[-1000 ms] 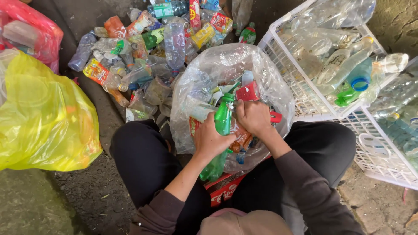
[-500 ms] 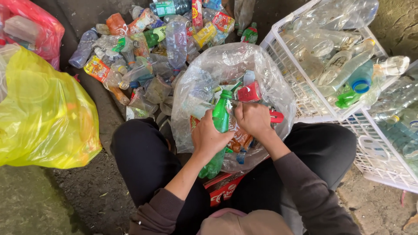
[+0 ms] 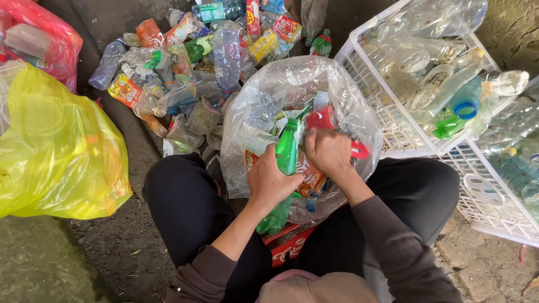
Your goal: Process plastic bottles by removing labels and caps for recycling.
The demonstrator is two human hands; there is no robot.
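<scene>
change: almost nothing has moved since the earlier frame; your right hand has crept slightly lower along the bottle's top end, your left grip looks the same.
left hand: your left hand (image 3: 272, 182) is wrapped around the middle of the green bottle (image 3: 285, 157), fingers closed tight on it.
right hand: your right hand (image 3: 328, 150) is curled shut at the bottle's upper end, near the neck; whether the fingers pinch the cap or a bit of label, cannot tell, knuckles hide it.
bottle place: held upright-ish, tilted a little, over the mouth of the clear bag (image 3: 264, 106) that sits between your knees.
handling: judging by looks, an empty plastic bottle, so light, thin-walled, dents if you squeeze hard; smooth sides, a bit slippery.
where to hold: the body for steadying, as your left does; the stiff neck ring for any twisting or pulling.
in the bag: crushed bottles, a red label piece (image 3: 321, 119), orange wrappers.
left of you: yellow bag (image 3: 56, 157), stuffed full; red bag (image 3: 50, 39) behind it.
ahead: loose pile of bottles (image 3: 185, 67) on the ground, mixed colours.
right of you: white basket (image 3: 393, 123) full of clear bottles; a second white basket (image 3: 494, 207) just beside it.
under knees: red carton (image 3: 289, 244), partly hidden.
</scene>
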